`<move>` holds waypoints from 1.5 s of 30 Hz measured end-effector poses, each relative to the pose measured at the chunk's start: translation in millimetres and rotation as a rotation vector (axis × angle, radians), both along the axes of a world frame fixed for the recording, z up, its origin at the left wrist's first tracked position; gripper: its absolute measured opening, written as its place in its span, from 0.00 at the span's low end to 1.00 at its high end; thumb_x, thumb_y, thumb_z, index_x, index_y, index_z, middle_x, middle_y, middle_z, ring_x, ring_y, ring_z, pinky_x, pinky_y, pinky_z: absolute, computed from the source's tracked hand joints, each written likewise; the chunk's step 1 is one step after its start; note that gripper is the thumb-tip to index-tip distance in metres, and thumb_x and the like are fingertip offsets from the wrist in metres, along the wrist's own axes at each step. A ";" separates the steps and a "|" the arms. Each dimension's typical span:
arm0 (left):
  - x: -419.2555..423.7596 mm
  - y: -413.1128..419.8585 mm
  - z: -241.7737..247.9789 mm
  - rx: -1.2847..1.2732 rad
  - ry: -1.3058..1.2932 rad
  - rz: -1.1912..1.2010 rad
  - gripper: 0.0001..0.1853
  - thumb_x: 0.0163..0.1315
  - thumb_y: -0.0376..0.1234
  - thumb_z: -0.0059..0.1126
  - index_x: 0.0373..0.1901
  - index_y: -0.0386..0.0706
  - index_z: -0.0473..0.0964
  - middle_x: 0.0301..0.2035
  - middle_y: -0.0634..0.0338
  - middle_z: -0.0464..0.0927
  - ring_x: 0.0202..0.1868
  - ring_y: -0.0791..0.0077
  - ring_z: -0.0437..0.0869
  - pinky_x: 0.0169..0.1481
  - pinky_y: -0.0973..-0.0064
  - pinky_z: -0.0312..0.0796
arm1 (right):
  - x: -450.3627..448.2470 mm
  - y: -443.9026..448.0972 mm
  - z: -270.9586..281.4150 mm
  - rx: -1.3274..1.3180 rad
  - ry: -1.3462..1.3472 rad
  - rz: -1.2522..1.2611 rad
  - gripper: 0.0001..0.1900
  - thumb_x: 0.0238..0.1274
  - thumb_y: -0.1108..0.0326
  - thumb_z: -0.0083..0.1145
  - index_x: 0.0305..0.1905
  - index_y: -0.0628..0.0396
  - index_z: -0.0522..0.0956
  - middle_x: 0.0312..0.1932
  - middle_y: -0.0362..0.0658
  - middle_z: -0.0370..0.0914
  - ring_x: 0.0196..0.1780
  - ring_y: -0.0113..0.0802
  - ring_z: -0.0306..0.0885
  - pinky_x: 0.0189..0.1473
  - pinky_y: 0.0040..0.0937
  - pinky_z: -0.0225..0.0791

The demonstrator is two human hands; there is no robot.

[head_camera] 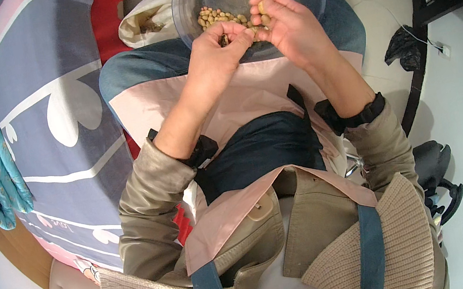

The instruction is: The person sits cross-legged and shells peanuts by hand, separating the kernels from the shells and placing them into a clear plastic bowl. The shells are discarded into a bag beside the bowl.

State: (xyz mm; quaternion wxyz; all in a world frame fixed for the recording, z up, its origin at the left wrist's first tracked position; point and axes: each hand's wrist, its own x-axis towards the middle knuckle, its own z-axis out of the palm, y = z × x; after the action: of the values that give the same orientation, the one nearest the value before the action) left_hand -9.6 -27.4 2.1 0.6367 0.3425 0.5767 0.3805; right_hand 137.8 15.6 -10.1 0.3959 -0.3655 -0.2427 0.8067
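Note:
A clear plastic basin (181, 5) rests between my bent knees, with unshelled peanuts (211, 16) heaped along its near left side. Over its near rim my two hands meet at the fingertips. My left hand (217, 51) pinches a pale peanut (253, 29) between thumb and forefinger. A small dark piece (223, 40) shows beneath its curled fingers; what it is I cannot tell. My right hand (293, 30) touches that same peanut with its thumb, and its bent fingers hold more peanuts (263, 12) against the palm.
A white cloth bag (144, 26) with brownish bits inside lies left of the basin. The bed (43, 47) with patterned bedding borders my left side. To the right are a black plastic bag (404, 46), a cable, and a dark frame (419, 10) by the wall.

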 end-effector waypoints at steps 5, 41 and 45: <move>-3.1 -4.1 10.0 0.243 0.173 0.020 0.06 0.52 0.28 0.58 0.30 0.37 0.73 0.20 0.71 0.66 0.24 0.89 0.64 0.28 0.88 0.60 | 13.6 1.4 5.1 -0.059 0.032 0.126 0.10 0.63 0.65 0.42 0.39 0.60 0.71 0.27 0.37 0.64 0.27 0.22 0.61 0.27 0.20 0.56; -4.5 -7.2 26.5 0.751 0.502 -0.024 0.06 0.48 0.25 0.61 0.28 0.39 0.75 0.21 0.62 0.69 0.22 0.76 0.70 0.26 0.81 0.65 | 2.1 -21.9 30.2 -0.072 -0.014 0.209 0.09 0.59 0.68 0.49 0.35 0.65 0.73 0.24 0.37 0.66 0.26 0.20 0.59 0.26 0.16 0.53; -5.7 -7.9 26.3 0.710 0.550 -0.092 0.06 0.48 0.28 0.61 0.29 0.40 0.75 0.22 0.61 0.69 0.25 0.76 0.70 0.30 0.81 0.65 | 2.8 -23.7 31.8 -0.078 -0.044 0.215 0.09 0.59 0.67 0.49 0.33 0.65 0.73 0.24 0.38 0.66 0.25 0.20 0.59 0.25 0.16 0.53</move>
State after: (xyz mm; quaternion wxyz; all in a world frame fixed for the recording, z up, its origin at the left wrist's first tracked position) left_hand -15.3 -35.4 28.3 0.3189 0.6534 0.5425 0.4208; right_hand 140.5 -8.1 21.7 0.2872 -0.3701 -0.2574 0.8451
